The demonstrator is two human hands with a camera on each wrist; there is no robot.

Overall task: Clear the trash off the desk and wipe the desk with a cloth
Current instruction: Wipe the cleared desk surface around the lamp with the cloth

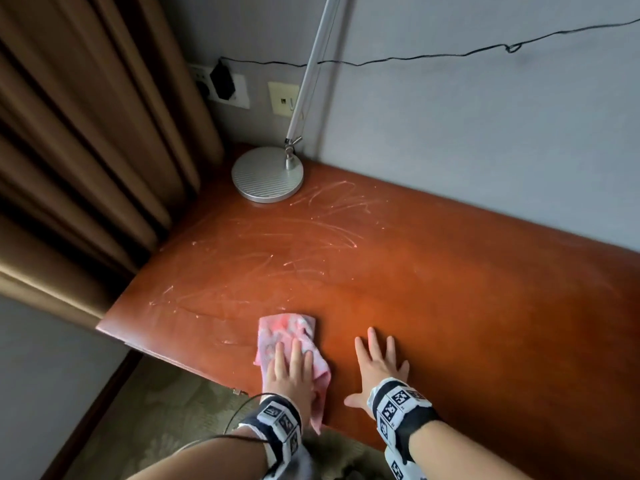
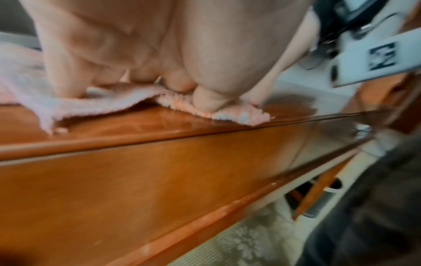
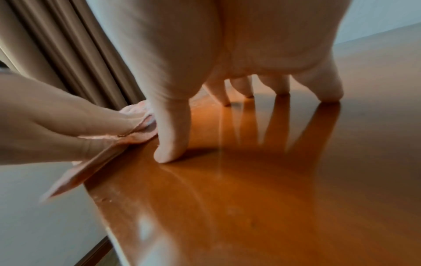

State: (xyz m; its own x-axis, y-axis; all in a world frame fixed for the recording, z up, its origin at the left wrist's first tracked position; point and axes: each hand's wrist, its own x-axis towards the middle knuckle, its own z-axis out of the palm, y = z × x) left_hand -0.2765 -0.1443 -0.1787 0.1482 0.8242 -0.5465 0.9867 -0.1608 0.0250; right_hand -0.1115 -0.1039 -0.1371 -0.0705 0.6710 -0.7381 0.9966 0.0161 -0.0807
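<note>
Curtain [image 1: 79,161] hangs left of the desk [image 1: 433,289], whose top bears pale scratches. Lamp [image 1: 267,174] stands at the far corner against the wall. Near the front edge lies the cloth [image 1: 287,336], one end drooping over the edge. The left hand [image 1: 294,372] presses it flat, fingers straight and together. Just beside it the right hand [image 1: 377,365] rests on bare wood, fingers spread.

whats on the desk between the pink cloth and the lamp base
Nothing stands there. In the head view, the desk between the pink cloth and the lamp base is bare wood, marked only by pale streaks.
</note>
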